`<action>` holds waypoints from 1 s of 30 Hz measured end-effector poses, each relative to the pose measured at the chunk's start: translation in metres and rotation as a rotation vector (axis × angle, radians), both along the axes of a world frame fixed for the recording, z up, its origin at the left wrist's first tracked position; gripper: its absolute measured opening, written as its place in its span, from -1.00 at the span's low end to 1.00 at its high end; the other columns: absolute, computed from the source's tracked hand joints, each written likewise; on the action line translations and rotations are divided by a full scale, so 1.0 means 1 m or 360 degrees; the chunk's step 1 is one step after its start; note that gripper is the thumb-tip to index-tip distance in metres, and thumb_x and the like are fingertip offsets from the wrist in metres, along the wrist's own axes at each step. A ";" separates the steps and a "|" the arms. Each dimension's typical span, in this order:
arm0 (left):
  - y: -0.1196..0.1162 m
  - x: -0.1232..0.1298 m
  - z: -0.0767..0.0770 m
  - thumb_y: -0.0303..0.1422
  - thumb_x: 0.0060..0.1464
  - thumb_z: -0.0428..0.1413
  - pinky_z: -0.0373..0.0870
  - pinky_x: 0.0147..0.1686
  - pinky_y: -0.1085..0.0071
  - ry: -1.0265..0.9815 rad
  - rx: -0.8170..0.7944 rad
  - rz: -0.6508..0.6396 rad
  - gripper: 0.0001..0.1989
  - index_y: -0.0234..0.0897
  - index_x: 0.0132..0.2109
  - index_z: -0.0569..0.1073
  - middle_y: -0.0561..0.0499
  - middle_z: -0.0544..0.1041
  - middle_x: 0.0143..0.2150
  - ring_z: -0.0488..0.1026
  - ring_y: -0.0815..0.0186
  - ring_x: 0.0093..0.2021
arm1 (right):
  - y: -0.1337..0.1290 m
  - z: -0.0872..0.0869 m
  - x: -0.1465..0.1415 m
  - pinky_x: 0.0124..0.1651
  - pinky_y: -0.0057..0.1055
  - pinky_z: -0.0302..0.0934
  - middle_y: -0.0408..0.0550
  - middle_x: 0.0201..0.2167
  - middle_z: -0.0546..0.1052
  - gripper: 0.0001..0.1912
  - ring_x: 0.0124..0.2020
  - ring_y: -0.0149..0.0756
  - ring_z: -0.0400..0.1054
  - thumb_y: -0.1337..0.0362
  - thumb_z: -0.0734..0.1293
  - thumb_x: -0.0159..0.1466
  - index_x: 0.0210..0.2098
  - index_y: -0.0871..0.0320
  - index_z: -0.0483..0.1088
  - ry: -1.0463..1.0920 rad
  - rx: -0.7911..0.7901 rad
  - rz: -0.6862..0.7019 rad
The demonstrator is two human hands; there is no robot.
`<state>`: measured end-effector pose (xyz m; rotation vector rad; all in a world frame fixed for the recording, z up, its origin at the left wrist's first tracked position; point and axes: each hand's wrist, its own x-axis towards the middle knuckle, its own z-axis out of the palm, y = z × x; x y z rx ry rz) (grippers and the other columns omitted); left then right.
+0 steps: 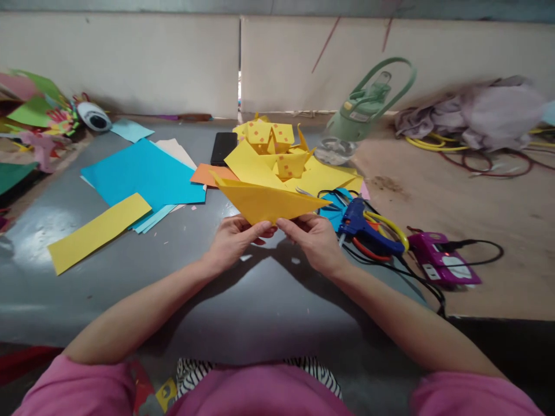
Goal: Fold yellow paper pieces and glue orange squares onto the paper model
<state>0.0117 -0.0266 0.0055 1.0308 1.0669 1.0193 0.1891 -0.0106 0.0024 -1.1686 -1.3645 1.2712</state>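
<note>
A folded sheet of yellow paper (266,202), wide at the top with pointed ends to either side, is held up over the grey table. My left hand (240,234) pinches its lower edge between thumb and fingers. Close beside it, my right hand (310,231) grips the same lower edge, the two thumbs nearly meeting. Behind the paper lie yellow sheets (247,164) and folded yellow paper pieces with orange spots (290,166). A blue glue gun (362,222) rests just right of my right hand.
Blue paper sheets (147,173) and a yellow strip (99,234) lie left. A black phone (224,148) and a green-topped bottle (358,115) stand toward the back. Right are a purple power adapter (444,260) with cables, scissors with yellow and orange handles (388,225), and a cloth bundle (489,112).
</note>
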 end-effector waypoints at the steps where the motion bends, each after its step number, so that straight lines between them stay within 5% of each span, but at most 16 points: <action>1: 0.000 0.000 0.001 -0.02 -0.06 0.35 0.53 -0.22 0.22 -0.0002 -0.0005 0.0000 -0.56 -0.36 -0.26 0.64 -0.23 0.68 -0.25 0.61 0.11 -0.22 | 0.002 0.001 0.001 -0.52 -0.42 0.02 -0.21 -0.62 0.41 -0.68 -0.59 -0.47 0.15 0.03 0.54 0.07 -0.51 0.13 0.49 0.0046 0.0003 -0.0029; 13: 0.007 -0.005 -0.009 -0.07 -0.08 0.40 0.50 -0.25 0.34 -0.0160 -0.0212 0.0030 -0.59 -0.34 -0.24 0.63 -0.21 0.69 -0.21 0.60 0.24 -0.25 | 0.038 0.031 0.035 -0.56 -0.54 0.03 -0.26 -0.56 0.35 -0.65 -0.54 -0.51 0.17 0.06 0.61 -0.11 -0.48 0.09 0.47 0.0455 0.0096 -0.0523; 19: 0.008 -0.008 -0.008 -0.05 -0.06 0.39 0.49 -0.26 0.36 -0.0149 -0.0180 -0.0021 -0.57 -0.33 -0.21 0.64 -0.22 0.69 -0.17 0.61 0.24 -0.24 | 0.026 0.023 0.023 -0.50 -0.49 0.12 -0.21 -0.45 0.41 -0.48 -0.48 -0.46 0.20 -0.10 0.57 -0.04 -0.22 0.07 0.51 0.0169 -0.0053 -0.0121; 25: 0.010 -0.014 -0.008 0.15 -0.03 0.27 0.53 -0.24 0.33 -0.0333 -0.0092 -0.0154 -0.33 -0.28 0.04 0.57 -0.27 0.67 -0.02 0.64 0.06 -0.09 | 0.030 0.018 0.023 -0.49 -0.48 0.06 -0.25 -0.49 0.43 -0.66 -0.55 -0.52 0.10 0.07 0.58 -0.01 -0.41 0.10 0.46 0.0259 -0.0059 -0.0036; 30: 0.015 -0.017 0.000 0.25 0.05 0.10 0.56 -0.30 0.31 -0.0463 -0.0172 -0.0034 -0.24 -0.33 0.08 0.52 -0.29 0.66 -0.03 0.66 0.05 -0.16 | 0.032 0.018 0.026 -0.47 -0.49 0.10 -0.29 -0.55 0.41 -0.74 -0.54 -0.50 0.15 0.16 0.57 0.00 -0.37 0.07 0.50 0.0287 0.0017 0.0032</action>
